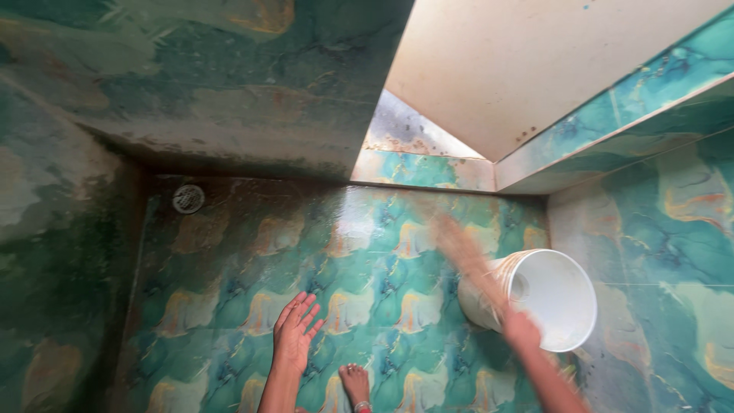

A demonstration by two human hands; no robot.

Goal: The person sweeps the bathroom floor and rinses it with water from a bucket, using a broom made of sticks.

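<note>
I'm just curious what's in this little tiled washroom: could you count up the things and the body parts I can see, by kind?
White plastic bucket: 1
Round metal floor drain: 1
Hands: 2, the left hand open over the floor, the right hand blurred against the bucket
Bare foot: 1
Total: 5

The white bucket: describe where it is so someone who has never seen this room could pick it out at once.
Start from the wet green marbled floor and follow it to the right-hand wall. There the white bucket is tipped on its side with its open mouth toward the camera, the right hand at its lower rim. It is the only plain white round thing among green patterned tiles.
</note>
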